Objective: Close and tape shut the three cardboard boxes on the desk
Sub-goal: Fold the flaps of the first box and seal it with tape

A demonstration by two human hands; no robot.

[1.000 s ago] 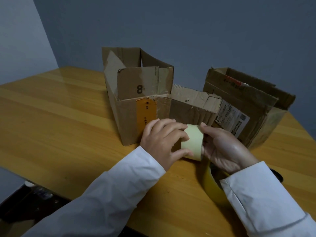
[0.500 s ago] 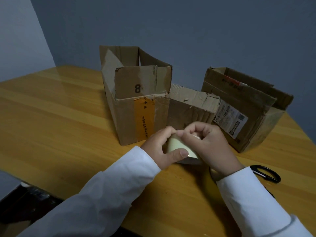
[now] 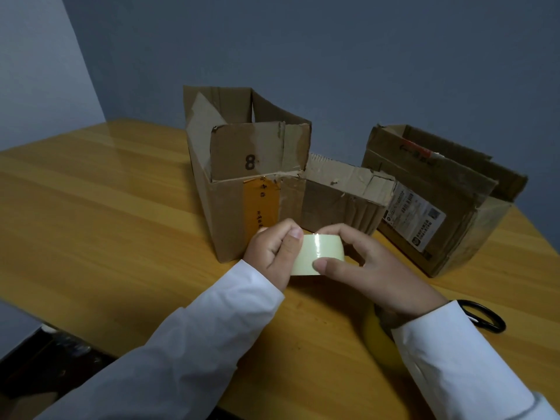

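1. Nearest, a yellow object point(image 3: 378, 338) shows under the right sleeve and black scissors point(image 3: 485, 316) lie just past that cuff on the desk point(image 3: 106, 207); what the yellow thing is I cannot tell
2. Both hands carry the pale roll of tape point(image 3: 315, 253) just above the desk: the left hand point(image 3: 269, 256) clasps its left side with curled fingers, and the right hand point(image 3: 372, 268) pinches it, thumb on the near face and fingers over the top
3. Half a second ago the right hand was curled over the roll and hid most of it; now the roll faces the camera with its glossy band showing. The roll appears to have been turned, probably in search of the loose end, so no strip is pulled yet
4. Just behind the hands stands the tall box marked 8 point(image 3: 248, 177), flaps upright, with the low middle box point(image 3: 345, 195) touching its right side
5. Farther right, a little apart, sits the labelled box point(image 3: 439, 201), its top open too
6. All three remain unsealed; the task looks barely begun
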